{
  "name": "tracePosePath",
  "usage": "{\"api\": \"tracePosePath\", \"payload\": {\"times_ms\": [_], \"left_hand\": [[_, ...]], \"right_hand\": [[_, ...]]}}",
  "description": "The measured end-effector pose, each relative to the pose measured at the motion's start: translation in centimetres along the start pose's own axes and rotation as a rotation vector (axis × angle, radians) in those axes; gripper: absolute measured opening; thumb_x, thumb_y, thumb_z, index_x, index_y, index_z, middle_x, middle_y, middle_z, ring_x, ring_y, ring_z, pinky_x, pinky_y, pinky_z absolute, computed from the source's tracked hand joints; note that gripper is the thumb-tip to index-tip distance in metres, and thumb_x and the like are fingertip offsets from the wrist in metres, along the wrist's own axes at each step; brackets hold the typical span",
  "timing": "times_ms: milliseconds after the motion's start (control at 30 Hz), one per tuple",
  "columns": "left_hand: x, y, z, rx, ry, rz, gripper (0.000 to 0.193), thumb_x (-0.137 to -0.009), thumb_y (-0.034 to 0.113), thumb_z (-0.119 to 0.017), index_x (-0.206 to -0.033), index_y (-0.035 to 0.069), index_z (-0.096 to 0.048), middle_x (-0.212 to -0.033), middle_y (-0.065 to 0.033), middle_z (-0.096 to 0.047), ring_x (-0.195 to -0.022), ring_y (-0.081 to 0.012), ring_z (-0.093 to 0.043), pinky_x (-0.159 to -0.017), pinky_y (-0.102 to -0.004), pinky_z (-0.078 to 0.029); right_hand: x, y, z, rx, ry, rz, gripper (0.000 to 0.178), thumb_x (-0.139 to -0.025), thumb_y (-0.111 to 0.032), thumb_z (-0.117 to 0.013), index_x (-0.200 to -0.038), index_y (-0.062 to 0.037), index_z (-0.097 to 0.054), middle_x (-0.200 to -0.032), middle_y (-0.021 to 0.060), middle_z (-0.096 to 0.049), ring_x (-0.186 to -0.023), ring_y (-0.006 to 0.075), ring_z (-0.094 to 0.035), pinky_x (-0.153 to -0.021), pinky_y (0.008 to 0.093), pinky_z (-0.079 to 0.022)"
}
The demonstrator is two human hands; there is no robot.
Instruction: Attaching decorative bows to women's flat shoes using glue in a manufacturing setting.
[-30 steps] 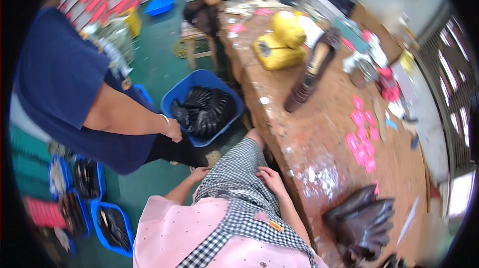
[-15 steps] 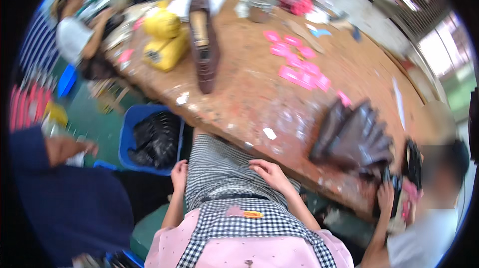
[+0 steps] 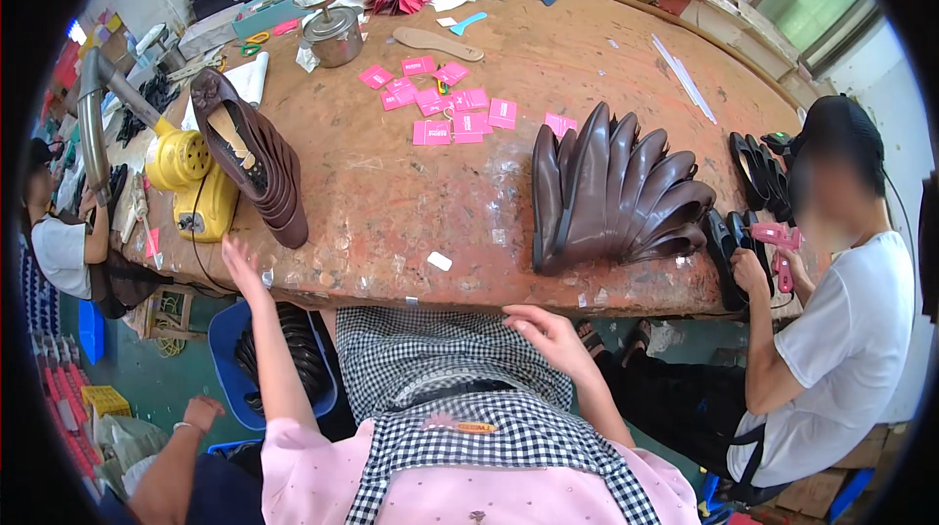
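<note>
In the head view, here's the left hand (image 3: 244,273) up at the workbench's (image 3: 401,261) front edge, fingers spread, holding nothing, just short of the nested brown shoes (image 3: 279,161) tilted beside the yellow blower (image 3: 209,204). The right hand (image 3: 555,334), loosely curled and empty, hovers over the checked apron (image 3: 430,354), nearest the fanned brown shoes (image 3: 626,197). Good handling of that nested stack likely means supporting it from beneath, keeping the shoes aligned, uppers unscuffed, clear of the blower.
</note>
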State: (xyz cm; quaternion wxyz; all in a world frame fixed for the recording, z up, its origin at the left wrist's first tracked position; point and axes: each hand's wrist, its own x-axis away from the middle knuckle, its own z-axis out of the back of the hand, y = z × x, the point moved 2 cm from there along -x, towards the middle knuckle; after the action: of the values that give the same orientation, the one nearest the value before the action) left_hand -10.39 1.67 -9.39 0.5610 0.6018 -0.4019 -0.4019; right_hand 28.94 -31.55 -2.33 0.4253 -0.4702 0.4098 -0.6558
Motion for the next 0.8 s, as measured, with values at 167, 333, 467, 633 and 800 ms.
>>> {"api": "tracePosePath", "payload": {"times_ms": [167,333,467,633,800], "left_hand": [[-6.7,-0.5,-4.0,0.136,-0.329,0.341,0.073,-0.094,0.06,-0.043,-0.147,0.011,-0.031,-0.145,-0.0114,-0.041,-0.134,-0.0244,-0.037,-0.109,-0.0411,-0.03],[-9.0,-3.2,-5.4,0.235,-0.452,0.408,0.069,-0.094,0.057,-0.046,-0.14,0.006,-0.042,-0.132,-0.0065,-0.055,-0.123,-0.0174,-0.05,-0.105,-0.0333,-0.036],[-7.3,-1.4,-8.3,-0.03,-0.287,0.208,0.072,-0.092,0.053,-0.052,-0.143,0.004,-0.037,-0.133,-0.0088,-0.054,-0.119,-0.0163,-0.052,-0.102,-0.0314,-0.038],[-5.3,0.8,-8.4,-0.036,-0.261,0.192,0.073,-0.092,0.045,-0.058,-0.147,0.007,-0.031,-0.134,-0.0108,-0.053,-0.117,-0.0172,-0.052,-0.099,-0.027,-0.039],[-4.5,1.6,-8.3,0.292,-0.248,0.44,0.09,-0.085,0.074,-0.042,-0.151,0.018,-0.021,-0.152,-0.0153,-0.026,-0.137,-0.0268,-0.029,-0.11,-0.0428,-0.024]], "right_hand": [[-3.7,-4.6,-3.7,0.158,-0.244,0.25,0.033,-0.094,-0.023,-0.056,-0.121,-0.0049,-0.059,-0.104,0.0139,-0.069,-0.097,0.0245,-0.067,-0.084,0.034,-0.051],[-10.5,-10.3,-8.6,0.278,-0.362,0.524,0.035,-0.093,-0.021,-0.056,-0.125,-0.0067,-0.057,-0.111,0.0161,-0.065,-0.104,0.0298,-0.062,-0.09,0.038,-0.049],[-19.8,-15.8,-14.0,0.338,-0.257,0.82,0.042,-0.089,-0.019,-0.058,-0.128,-0.005,-0.053,-0.119,0.0182,-0.06,-0.113,0.0336,-0.056,-0.096,0.0412,-0.045],[-29.6,-17.7,-21.4,0.416,-0.038,0.93,0.046,-0.085,-0.016,-0.06,-0.127,0.0005,-0.051,-0.116,0.0208,-0.06,-0.113,0.0353,-0.054,-0.096,0.0419,-0.044],[-30.8,-16.9,-22.3,0.76,0.031,0.654,0.047,-0.08,-0.046,-0.064,-0.095,-0.0014,-0.061,-0.095,0.0202,-0.066,-0.099,0.0329,-0.061,-0.079,0.0439,-0.05]]}}
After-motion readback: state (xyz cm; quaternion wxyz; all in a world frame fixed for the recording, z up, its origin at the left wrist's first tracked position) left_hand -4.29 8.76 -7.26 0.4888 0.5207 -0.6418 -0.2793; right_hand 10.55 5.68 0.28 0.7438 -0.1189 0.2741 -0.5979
